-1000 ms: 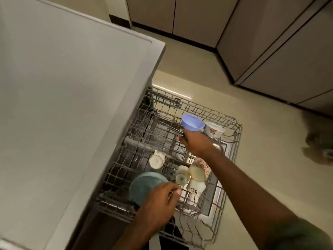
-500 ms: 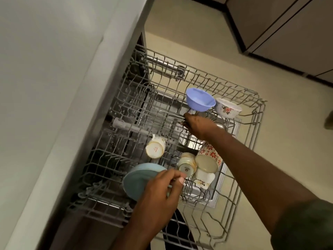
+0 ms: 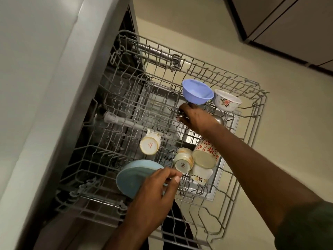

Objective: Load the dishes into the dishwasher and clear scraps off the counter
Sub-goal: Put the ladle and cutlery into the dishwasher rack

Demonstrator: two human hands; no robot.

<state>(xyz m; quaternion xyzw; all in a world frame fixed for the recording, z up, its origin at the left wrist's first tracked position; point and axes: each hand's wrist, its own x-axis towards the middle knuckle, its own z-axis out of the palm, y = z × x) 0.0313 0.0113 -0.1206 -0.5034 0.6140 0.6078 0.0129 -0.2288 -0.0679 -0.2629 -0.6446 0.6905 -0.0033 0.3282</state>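
Right hand (image 3: 195,117): grip closed on cutlery (image 3: 173,110) beside blue bowl (image 3: 197,91); could knock it over. Left hand (image 3: 155,193): pinching plate (image 3: 133,175); may slip between rack (image 3: 252,141) wires.

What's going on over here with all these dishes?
A person is loading a pulled-out dishwasher rack. The right hand holds cutlery, apparently a knife, beside a lilac bowl and a floral bowl. The left hand pinches a thin utensil by a light blue plate. Several cups already sit upside down.
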